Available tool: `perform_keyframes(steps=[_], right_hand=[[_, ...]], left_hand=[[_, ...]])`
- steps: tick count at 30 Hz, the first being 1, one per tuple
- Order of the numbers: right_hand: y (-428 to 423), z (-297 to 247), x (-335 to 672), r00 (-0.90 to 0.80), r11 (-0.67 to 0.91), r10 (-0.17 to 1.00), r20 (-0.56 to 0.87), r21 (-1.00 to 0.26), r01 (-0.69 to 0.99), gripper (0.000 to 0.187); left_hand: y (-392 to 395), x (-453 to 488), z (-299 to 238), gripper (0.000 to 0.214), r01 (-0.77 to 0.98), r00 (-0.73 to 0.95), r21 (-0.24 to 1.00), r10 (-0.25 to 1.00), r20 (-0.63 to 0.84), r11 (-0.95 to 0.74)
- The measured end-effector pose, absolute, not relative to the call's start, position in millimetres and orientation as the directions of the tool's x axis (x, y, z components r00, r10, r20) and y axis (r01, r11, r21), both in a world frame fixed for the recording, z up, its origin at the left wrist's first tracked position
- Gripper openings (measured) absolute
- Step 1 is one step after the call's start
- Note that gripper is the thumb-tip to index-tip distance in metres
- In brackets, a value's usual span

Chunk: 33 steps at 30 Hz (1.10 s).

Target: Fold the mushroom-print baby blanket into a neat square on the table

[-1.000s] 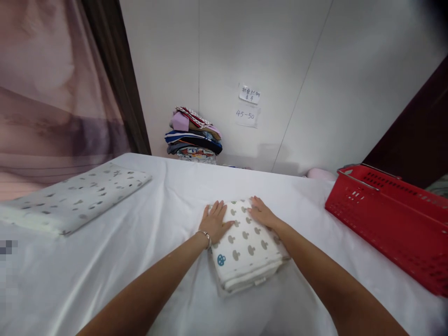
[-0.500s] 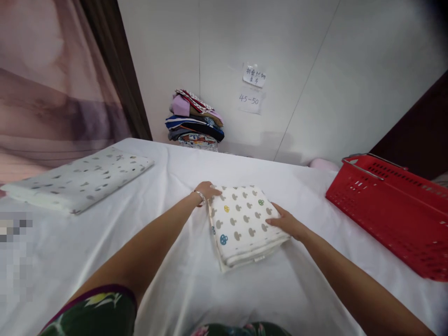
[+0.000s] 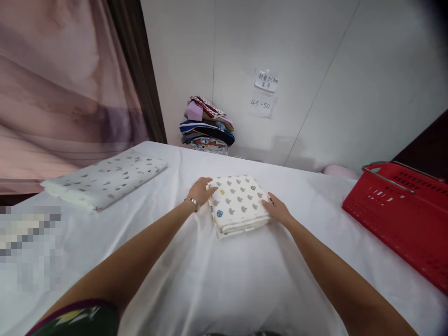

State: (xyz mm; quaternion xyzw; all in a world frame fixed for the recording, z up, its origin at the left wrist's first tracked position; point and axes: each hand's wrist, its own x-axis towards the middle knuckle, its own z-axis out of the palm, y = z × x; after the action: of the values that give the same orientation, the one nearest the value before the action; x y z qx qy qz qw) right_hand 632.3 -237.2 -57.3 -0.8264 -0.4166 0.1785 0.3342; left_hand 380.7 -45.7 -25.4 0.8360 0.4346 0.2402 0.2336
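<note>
A folded white cloth (image 3: 240,200) printed with grey mushrooms and a few yellow, green and blue ones lies on the white-covered table (image 3: 241,275). Its layered edge faces me. My left hand (image 3: 200,192), with a bracelet at the wrist, grips the left side, thumb on top. On the right side, my right hand (image 3: 277,208) holds the cloth with its thumb over the top and its fingers along the edge. The undersides of both grips are hidden.
Another folded white cloth with grey spots (image 3: 108,179) lies at the left. A red plastic basket (image 3: 395,214) with metal handles stands at the right. Beyond the far edge, a pile of folded fabrics (image 3: 208,126) rests against the wall (image 3: 297,56). A curtain (image 3: 70,93) hangs at the left.
The mushroom-print cloth has slid away from me toward the far edge, with both hands on it. The view has shifted slightly left.
</note>
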Motion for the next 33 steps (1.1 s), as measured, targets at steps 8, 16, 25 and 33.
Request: perform_keyframes(steps=[8, 16, 25, 33], right_hand=[[-269, -48, 611, 0.026, 0.169, 0.898, 0.439, -0.399, 0.901, 0.021], [-266, -42, 603, -0.1, 0.178, 0.948, 0.303, -0.244, 0.953, 0.025], [-247, -29, 603, -0.199, 0.197, 0.978, 0.067, 0.027, 0.98, 0.016], [-266, -32, 607, -0.179, 0.187, 0.967, 0.18, -0.032, 0.982, 0.025]], left_hand=[[-145, 369, -37, 0.016, 0.28, 0.851, 0.363, 0.405, 0.336, -0.889], [-150, 379, -27, 0.02, 0.375, 0.904, 0.193, 0.404, 0.142, -0.906], [-160, 394, -22, 0.02, 0.343, 0.938, -0.149, 0.33, 0.106, -0.927], [-162, 379, -28, 0.019, 0.394, 0.868, 0.045, 0.387, 0.31, -0.918]])
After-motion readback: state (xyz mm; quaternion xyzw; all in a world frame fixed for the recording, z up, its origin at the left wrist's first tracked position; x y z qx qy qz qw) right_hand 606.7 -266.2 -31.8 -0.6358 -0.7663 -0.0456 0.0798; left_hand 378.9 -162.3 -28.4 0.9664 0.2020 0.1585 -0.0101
